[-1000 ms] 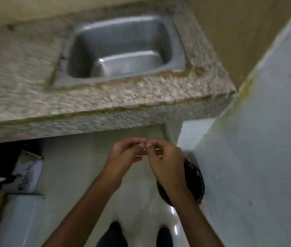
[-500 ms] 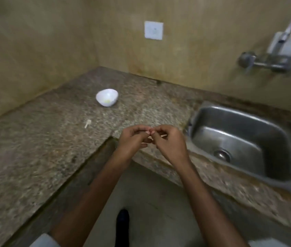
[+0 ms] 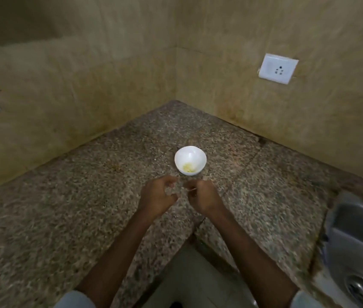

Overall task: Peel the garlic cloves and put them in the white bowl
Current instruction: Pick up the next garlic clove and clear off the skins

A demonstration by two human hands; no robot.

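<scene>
The white bowl (image 3: 190, 155) stands on the speckled granite counter (image 3: 87, 207) near the corner, with yellowish peeled garlic (image 3: 188, 167) at its bottom. Both hands hover just in front of the bowl, a small gap between them. My left hand (image 3: 157, 197) has loosely curled fingers, and I see nothing in it. My right hand (image 3: 202, 196) has curled fingers, and a small pale garlic clove (image 3: 191, 189) shows at its fingertips. The hands are blurred, so the grip on the clove is hard to make out.
Two tan walls meet behind the bowl. A white wall socket (image 3: 278, 68) sits on the right wall. A steel sink (image 3: 358, 252) lies at the right edge of the counter. The counter's inner corner and the floor (image 3: 193, 276) are between my forearms.
The view swung from the sink and floor to the counter corner. My hands, which were pinching one clove together, have moved over to the bowl and come apart.
</scene>
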